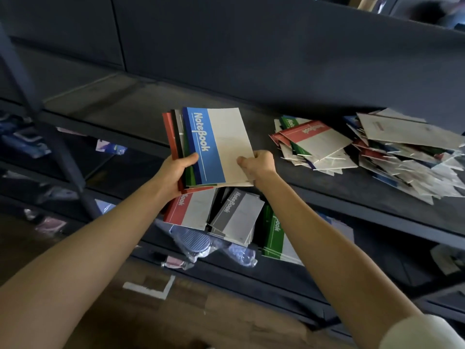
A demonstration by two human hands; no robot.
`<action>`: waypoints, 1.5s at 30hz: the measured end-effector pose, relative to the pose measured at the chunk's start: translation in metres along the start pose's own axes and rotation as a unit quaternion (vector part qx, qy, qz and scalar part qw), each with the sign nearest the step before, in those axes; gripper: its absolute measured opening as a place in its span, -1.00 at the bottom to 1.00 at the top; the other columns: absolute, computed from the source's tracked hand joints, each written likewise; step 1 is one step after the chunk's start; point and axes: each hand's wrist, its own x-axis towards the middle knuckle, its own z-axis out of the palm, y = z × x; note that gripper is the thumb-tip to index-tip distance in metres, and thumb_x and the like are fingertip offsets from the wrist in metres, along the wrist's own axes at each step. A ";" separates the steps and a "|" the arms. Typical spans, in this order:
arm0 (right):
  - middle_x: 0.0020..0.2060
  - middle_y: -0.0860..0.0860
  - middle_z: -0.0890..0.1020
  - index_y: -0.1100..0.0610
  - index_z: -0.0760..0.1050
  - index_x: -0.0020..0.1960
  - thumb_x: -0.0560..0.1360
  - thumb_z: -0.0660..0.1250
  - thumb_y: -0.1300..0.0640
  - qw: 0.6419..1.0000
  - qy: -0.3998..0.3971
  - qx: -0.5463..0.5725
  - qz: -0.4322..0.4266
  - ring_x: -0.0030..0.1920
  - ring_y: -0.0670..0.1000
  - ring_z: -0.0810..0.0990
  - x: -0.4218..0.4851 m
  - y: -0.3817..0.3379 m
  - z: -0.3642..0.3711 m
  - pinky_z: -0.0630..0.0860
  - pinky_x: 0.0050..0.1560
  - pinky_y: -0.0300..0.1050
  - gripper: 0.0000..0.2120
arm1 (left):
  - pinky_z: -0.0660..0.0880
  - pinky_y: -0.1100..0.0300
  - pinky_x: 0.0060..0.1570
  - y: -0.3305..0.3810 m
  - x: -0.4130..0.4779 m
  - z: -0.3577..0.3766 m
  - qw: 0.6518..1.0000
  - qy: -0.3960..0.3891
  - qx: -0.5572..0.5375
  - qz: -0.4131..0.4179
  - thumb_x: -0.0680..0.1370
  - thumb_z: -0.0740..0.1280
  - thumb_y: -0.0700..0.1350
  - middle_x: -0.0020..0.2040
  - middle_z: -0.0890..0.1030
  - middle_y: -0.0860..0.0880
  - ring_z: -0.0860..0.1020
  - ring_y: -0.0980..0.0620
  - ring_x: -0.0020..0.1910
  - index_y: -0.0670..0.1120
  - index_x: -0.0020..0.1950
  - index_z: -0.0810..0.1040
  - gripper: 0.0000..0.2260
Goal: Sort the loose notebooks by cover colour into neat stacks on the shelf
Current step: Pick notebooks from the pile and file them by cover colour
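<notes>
Both hands hold a fanned bundle of notebooks [216, 144] above the front edge of the dark shelf [130, 114]. A blue-covered one lies on top; red, black, grey and green edges show beneath it. My left hand [176, 170] grips the bundle's lower left corner, thumb on the cover. My right hand [259, 163] pinches the lower right edge of the top notebook. A loose, jumbled pile of notebooks [372, 152] lies on the shelf to the right, a red one uppermost at its left end. On the lower shelf sit a red stack [191, 210], a grey stack [237, 217] and a green stack [273, 233].
The shelf's left part [100, 102] is bare board. A slanted metal upright [37, 104] crosses at the left. Plastic-wrapped items [198, 244] lie on the lower shelf's front edge. More packets [27, 142] sit on the left shelves. The wooden floor [151, 311] is below.
</notes>
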 end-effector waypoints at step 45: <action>-0.20 0.10 0.55 0.28 0.43 0.22 0.56 0.19 0.25 0.945 0.070 -0.116 0.298 -0.48 -0.02 0.50 -0.143 0.321 -0.198 0.43 -0.60 -0.28 -0.74 | 0.46 0.02 -0.04 -0.253 -0.096 0.139 0.949 -0.067 0.141 -0.273 0.57 0.26 -0.26 0.20 0.55 -0.21 0.55 -0.12 -0.01 -0.18 0.30 0.44 -0.71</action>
